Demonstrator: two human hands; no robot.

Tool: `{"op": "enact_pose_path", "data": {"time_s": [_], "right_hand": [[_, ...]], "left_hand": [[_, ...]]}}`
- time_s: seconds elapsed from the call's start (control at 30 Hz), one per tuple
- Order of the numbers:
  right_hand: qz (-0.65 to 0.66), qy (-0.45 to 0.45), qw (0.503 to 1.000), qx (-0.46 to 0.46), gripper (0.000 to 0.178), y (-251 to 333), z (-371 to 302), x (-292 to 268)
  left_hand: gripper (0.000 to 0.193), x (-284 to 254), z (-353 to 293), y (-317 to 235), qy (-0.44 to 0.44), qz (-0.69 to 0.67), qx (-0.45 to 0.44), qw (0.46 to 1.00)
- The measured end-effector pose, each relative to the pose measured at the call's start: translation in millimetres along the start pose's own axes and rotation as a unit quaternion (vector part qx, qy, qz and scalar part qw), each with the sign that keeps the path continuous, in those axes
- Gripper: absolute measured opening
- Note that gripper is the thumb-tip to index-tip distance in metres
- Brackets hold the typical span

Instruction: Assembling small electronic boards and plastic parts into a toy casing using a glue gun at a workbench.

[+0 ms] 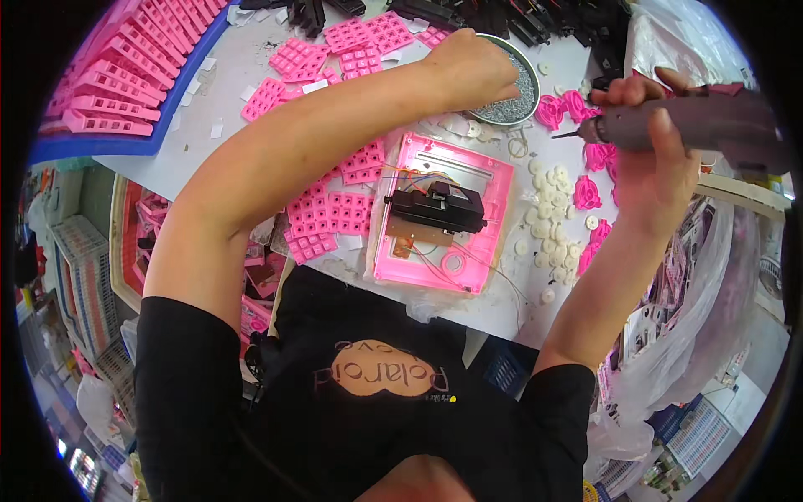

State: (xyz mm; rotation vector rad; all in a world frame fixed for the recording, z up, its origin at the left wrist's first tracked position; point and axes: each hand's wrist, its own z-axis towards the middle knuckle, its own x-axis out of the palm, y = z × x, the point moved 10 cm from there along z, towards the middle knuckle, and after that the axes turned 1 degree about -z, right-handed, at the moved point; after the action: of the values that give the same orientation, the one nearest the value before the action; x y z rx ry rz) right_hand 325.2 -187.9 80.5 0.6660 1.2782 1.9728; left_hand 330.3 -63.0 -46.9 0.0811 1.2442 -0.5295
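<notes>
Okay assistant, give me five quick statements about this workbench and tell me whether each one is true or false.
1. The right hand holds a power screwdriver. True.
2. The left hand is on the blue tray. False: it is at the round dish of small grey pieces.
3. The black unit lies on the pink housing. True.
4. The white round pieces lie to the left of the pink housing. False: they lie to its right.
5. The screwdriver's bit is touching the black unit. False: it is apart from it, pointing toward the picture's left.
6. Some pink keypad pieces lie to the left of the pink housing. True.
</notes>
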Motion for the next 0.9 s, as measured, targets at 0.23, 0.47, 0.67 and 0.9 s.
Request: {"op": "enact_pose_path", "data": {"time_s": [0.23,0.47,0.67,0.9], "right_hand": [[0.21,0.023,0.976,-0.046,0.043,17,-57,65],[0.197,0.118,0.971,-0.061,0.034,33,-70,108],[0.155,0.111,0.979,-0.075,0.031,32,-69,120],[0.181,0.085,0.977,-0.072,0.034,14,-71,108]], "left_hand": [[0.015,-98,-107,-80,-0.063,-0.15,0.03,0.986],[0.012,-98,-150,-82,-0.102,-0.293,-0.054,0.949],[0.02,-99,-156,-80,-0.099,-0.282,-0.054,0.953],[0.051,-105,-182,-73,-0.117,-0.124,-0.142,0.975]]}}
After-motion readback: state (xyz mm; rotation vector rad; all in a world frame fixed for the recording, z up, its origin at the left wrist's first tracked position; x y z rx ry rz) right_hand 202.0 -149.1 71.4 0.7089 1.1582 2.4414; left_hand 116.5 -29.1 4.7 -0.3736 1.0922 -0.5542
